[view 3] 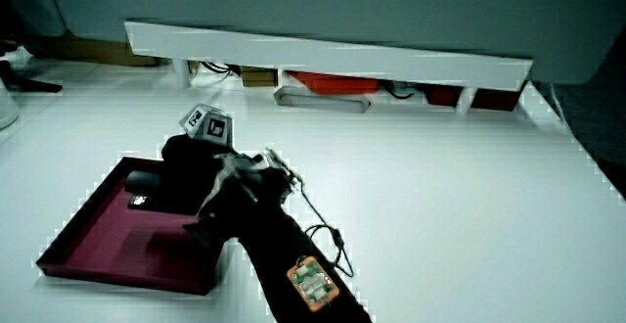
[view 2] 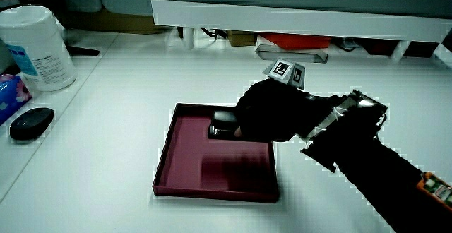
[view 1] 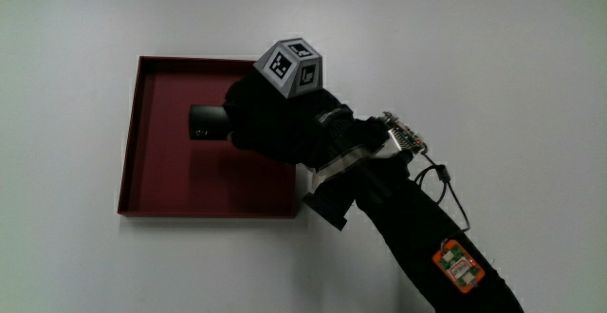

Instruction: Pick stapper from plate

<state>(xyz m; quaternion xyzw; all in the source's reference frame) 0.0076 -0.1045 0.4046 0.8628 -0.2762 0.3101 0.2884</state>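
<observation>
Plate (view 1: 152,185): dark red, square, raised rim, matt finish, looks like plastic. Stapler (view 1: 204,121): black, slight sheen, material cannot be told. Hand (view 1: 275,119): black matt cloth glove; cube (view 1: 291,66) on its back shows printed matt faces. Table (view 1: 493,57): white, smooth, matt.

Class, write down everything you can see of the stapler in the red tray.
The stapler is a small, dark, glossy object, black as far as it shows. It lies flat inside the square dark red tray, on the part of the tray floor farther from the person. Only one end shows; the hand, in its black glove, covers the rest. In a side view the hand is at the stapler, but whether the fingers grip it cannot be made out.
</observation>
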